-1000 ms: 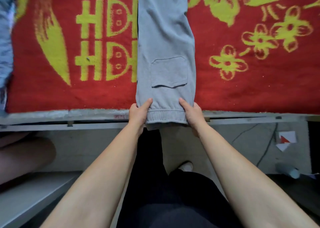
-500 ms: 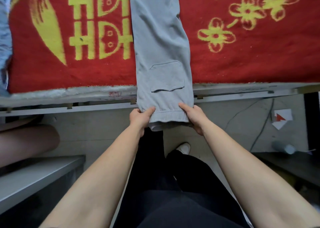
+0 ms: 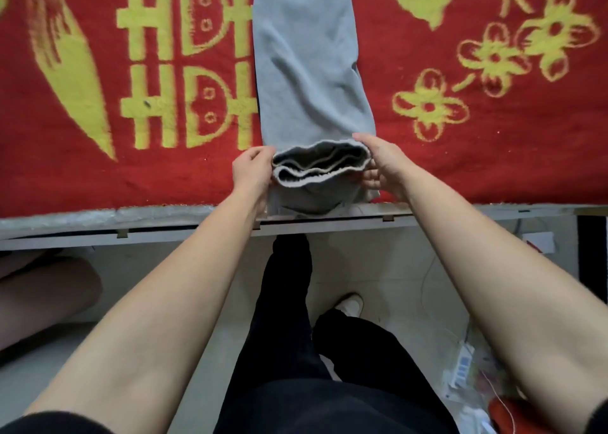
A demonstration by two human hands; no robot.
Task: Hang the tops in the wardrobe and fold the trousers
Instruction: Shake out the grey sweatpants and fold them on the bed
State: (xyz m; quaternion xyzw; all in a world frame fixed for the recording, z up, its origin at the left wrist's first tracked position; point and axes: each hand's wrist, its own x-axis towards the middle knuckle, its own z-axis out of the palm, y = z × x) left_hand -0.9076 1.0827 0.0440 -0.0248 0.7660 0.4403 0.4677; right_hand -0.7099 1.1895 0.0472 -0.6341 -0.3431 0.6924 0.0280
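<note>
Grey trousers (image 3: 309,71) lie lengthwise on a red blanket with yellow patterns (image 3: 460,157), folded in half along their length. Their near end is lifted off the bed and turned up towards the far end, so the waistband opening (image 3: 320,165) faces the camera. My left hand (image 3: 251,170) grips the left side of that raised waistband. My right hand (image 3: 378,163) grips its right side, fingers underneath. The far end of the trousers runs out of the top of the view.
The bed's pale edge (image 3: 131,216) crosses the view below the blanket. Beneath it are a light floor, my dark trousers and a white shoe (image 3: 350,303). Cables and packets (image 3: 467,371) lie on the floor at the right. A person's leg (image 3: 42,295) is at the left.
Both hands have lifted the waistband end from over the bed's edge and carried it up onto the blanket, turning it over towards the far end. The pocket is now out of sight.
</note>
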